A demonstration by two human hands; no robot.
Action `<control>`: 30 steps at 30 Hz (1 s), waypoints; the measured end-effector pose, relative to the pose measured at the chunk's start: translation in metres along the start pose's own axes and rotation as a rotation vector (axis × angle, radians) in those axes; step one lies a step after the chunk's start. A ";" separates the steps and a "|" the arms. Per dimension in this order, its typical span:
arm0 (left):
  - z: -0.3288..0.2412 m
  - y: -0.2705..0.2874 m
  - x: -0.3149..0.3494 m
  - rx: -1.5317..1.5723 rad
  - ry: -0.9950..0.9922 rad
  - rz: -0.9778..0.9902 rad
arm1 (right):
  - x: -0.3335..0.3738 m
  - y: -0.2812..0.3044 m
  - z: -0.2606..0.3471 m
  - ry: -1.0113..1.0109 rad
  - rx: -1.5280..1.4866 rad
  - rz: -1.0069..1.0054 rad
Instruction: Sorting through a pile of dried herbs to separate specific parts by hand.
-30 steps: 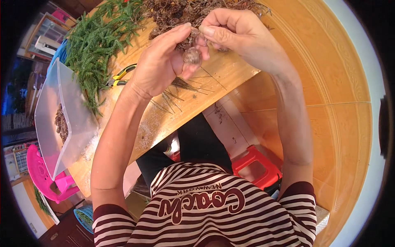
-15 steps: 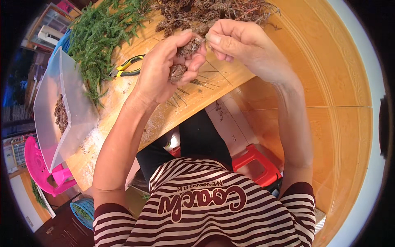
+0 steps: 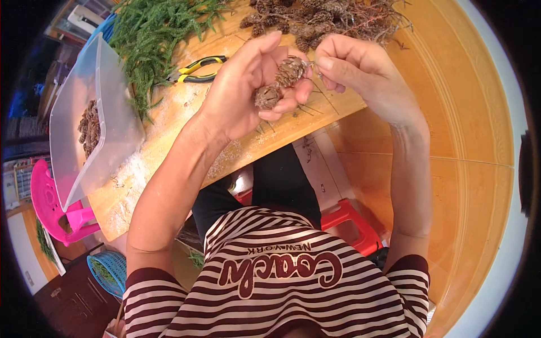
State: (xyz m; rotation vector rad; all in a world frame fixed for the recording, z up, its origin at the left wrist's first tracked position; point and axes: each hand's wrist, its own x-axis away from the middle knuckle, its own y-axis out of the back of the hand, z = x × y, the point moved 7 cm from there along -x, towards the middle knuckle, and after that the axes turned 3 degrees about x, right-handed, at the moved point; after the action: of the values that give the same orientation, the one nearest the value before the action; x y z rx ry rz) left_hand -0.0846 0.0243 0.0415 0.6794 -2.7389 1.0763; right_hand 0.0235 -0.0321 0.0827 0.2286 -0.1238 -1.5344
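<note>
Bin (image 3: 119, 121): pinecones (image 3: 90, 129) | basket (image 3: 116, 266): greenery (image 3: 102, 272) | left hand (image 3: 239, 84): cupping two cones (image 3: 291, 71) | right hand (image 3: 366, 70): pinching strand (image 3: 314, 65)

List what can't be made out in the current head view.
All head view:
- Thin strand at the right hand: too small to tell wire from stem.
- Palm of the left hand: partly hidden by two pine cones.
- Cone pile: cut off by the top edge.
- Plastic bin: cloudy wall obscures part of the inside.
</note>
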 end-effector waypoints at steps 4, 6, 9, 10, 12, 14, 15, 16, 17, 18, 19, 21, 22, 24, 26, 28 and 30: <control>0.000 0.001 0.005 -0.110 -0.001 -0.020 | -0.001 -0.005 -0.001 0.018 -0.023 0.046; 0.000 0.001 0.008 -0.186 0.015 -0.032 | -0.001 -0.006 -0.004 0.026 -0.034 0.069; 0.001 0.005 0.014 -0.172 0.064 -0.047 | -0.001 -0.008 -0.008 0.045 0.069 0.113; 0.002 0.007 0.015 -0.166 0.089 -0.054 | 0.000 -0.010 -0.008 0.044 0.069 0.115; 0.005 0.011 0.017 -0.158 0.098 -0.070 | 0.000 -0.013 -0.007 0.070 0.097 0.117; 0.009 0.016 0.019 -0.145 0.117 -0.101 | 0.000 -0.015 -0.006 0.082 0.111 0.118; 0.011 0.019 0.020 -0.144 0.117 -0.101 | 0.000 -0.016 -0.005 0.093 0.146 0.126; 0.011 0.022 0.021 -0.163 0.108 -0.099 | 0.000 -0.018 -0.003 0.104 0.180 0.134; 0.010 0.024 0.022 -0.182 0.100 -0.097 | 0.000 -0.019 -0.002 0.116 0.215 0.142; 0.009 0.025 0.023 -0.201 0.092 -0.094 | 0.000 -0.020 -0.001 0.115 0.215 0.141; 0.009 0.027 0.025 -0.200 0.092 -0.094 | 0.001 -0.021 -0.001 0.098 0.252 0.128; 0.007 0.021 0.029 -0.174 0.096 -0.032 | 0.001 -0.022 -0.001 0.065 0.326 0.100; 0.006 0.018 0.031 -0.161 0.098 -0.001 | 0.002 -0.023 0.001 0.064 0.326 0.100; 0.007 0.020 0.031 -0.198 0.100 0.024 | 0.002 -0.026 0.006 0.108 0.422 0.091; 0.010 0.021 0.030 -0.272 0.103 0.074 | 0.002 -0.028 0.008 0.128 0.469 0.084; 0.008 0.021 0.034 -0.367 0.059 0.039 | 0.004 -0.030 0.010 0.185 0.600 0.059; 0.002 0.022 0.038 -0.557 -0.037 -0.034 | 0.006 -0.032 0.008 0.210 0.665 0.045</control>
State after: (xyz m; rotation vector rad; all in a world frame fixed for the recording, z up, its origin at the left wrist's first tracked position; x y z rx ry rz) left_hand -0.1278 0.0231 0.0366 0.6494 -2.8370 0.2585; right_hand -0.0093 -0.0390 0.0832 0.9043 -0.4688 -1.3719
